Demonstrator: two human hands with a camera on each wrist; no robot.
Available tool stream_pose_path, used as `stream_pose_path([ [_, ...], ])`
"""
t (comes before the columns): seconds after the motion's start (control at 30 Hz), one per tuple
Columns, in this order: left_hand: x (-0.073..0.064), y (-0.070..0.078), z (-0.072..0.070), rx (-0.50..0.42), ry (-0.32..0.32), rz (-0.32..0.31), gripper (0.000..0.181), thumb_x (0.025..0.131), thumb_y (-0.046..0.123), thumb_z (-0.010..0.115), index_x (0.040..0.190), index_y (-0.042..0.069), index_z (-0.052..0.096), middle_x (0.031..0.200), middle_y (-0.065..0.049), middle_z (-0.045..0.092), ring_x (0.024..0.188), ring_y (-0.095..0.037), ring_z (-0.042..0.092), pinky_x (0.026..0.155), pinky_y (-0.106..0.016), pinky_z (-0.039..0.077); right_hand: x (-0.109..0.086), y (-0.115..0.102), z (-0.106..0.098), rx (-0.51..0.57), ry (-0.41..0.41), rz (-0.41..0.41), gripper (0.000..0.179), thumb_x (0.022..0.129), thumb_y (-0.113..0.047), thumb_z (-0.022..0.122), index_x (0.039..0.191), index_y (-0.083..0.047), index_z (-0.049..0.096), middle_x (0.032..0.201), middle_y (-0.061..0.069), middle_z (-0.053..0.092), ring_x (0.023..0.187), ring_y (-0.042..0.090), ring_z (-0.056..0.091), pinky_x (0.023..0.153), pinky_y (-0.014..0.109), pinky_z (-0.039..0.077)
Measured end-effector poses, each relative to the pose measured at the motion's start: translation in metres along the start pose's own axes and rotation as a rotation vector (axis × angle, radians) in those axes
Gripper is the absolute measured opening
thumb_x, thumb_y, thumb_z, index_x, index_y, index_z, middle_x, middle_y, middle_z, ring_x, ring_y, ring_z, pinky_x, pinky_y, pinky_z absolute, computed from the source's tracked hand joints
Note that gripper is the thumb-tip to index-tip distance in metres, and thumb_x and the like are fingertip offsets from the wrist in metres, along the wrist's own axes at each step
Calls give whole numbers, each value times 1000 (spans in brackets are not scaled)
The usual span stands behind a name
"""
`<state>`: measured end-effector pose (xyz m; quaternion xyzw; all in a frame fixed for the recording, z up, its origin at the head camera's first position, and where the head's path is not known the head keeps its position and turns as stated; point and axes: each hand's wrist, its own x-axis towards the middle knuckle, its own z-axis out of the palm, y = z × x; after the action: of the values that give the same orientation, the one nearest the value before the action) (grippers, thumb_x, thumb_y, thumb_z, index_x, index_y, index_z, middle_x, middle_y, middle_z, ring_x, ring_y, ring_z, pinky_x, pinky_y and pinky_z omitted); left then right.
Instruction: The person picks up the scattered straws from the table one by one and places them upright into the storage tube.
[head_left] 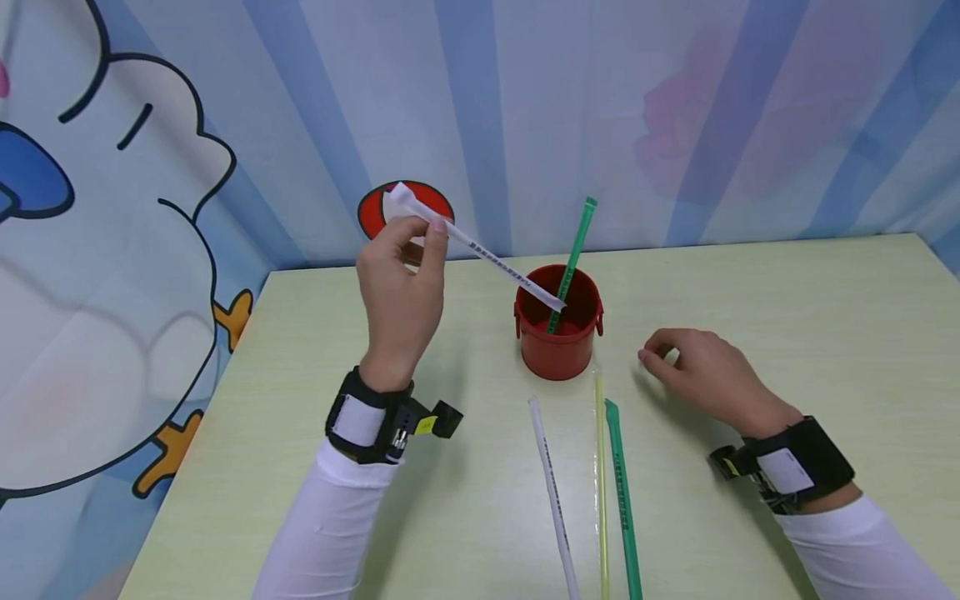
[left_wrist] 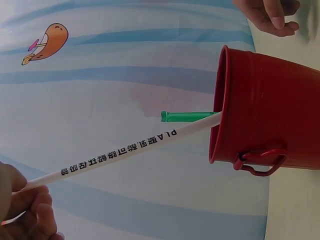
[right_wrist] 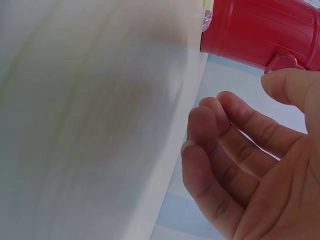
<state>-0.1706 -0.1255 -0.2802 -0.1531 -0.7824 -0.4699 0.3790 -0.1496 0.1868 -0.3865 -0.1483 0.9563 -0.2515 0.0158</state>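
My left hand (head_left: 401,292) pinches a white paper-wrapped straw (head_left: 495,260) near its upper end, left of the red bucket (head_left: 557,354). The straw slants down to the right, and its lower end reaches just inside the bucket's rim in the left wrist view. Dark printing runs along its wrapper. A green wrapped straw (head_left: 581,237) stands tilted in the bucket, its top above the rim. My right hand (head_left: 708,375) is held over the table to the right of the bucket, fingers loosely curled around nothing; its palm (right_wrist: 280,200) shows in the right wrist view.
In front of the bucket lie another white straw (head_left: 553,492), a yellow straw in clear wrapping (head_left: 601,492) and a second green straw (head_left: 622,500), roughly side by side. The pale wooden table (head_left: 825,333) ends at a blue-striped cartoon backdrop (head_left: 540,125).
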Motion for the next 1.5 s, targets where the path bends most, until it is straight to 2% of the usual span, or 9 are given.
stream_pose_path([
  [0.2, -5, -5, 5, 29, -24, 4, 28, 90, 30, 51, 94, 7, 67, 83, 1, 61, 69, -10, 51, 62, -30, 44, 1, 0, 3, -9, 6, 1, 22, 88, -31, 54, 96, -12, 63, 83, 0, 58, 64, 15, 48, 57, 32, 41],
  [0.6, -17, -12, 18, 110, -122, -80, 30, 90, 33, 51, 97, 8, 66, 89, 0, 63, 66, -9, 52, 60, -28, 43, 0, 1, 3, -3, 6, -7, 24, 88, -32, 54, 96, -11, 63, 83, -1, 59, 62, 13, 48, 56, 31, 41],
  [0.9, -21, -15, 20, 144, -254, -174, 27, 89, 33, 53, 95, 10, 66, 77, 4, 60, 63, -10, 49, 51, -30, 41, 1, 0, 5, -3, 2, -8, 22, 88, -31, 54, 95, -12, 63, 82, -1, 58, 62, 14, 48, 55, 31, 41],
  [1.27, -23, -20, 26, 147, -359, -210, 25, 88, 33, 54, 96, 13, 67, 82, 6, 61, 65, -10, 50, 54, -29, 42, 0, -1, 5, -5, -9, 1, 22, 88, -30, 54, 96, -11, 63, 82, -1, 58, 63, 14, 48, 56, 31, 41],
  [1.5, -23, -22, 27, 148, -382, -215, 23, 88, 31, 56, 96, 13, 67, 81, 6, 60, 64, -9, 50, 52, -29, 41, 0, -1, 7, -4, -5, -5, 22, 88, -30, 54, 96, -11, 63, 82, -1, 58, 63, 14, 48, 56, 31, 41],
])
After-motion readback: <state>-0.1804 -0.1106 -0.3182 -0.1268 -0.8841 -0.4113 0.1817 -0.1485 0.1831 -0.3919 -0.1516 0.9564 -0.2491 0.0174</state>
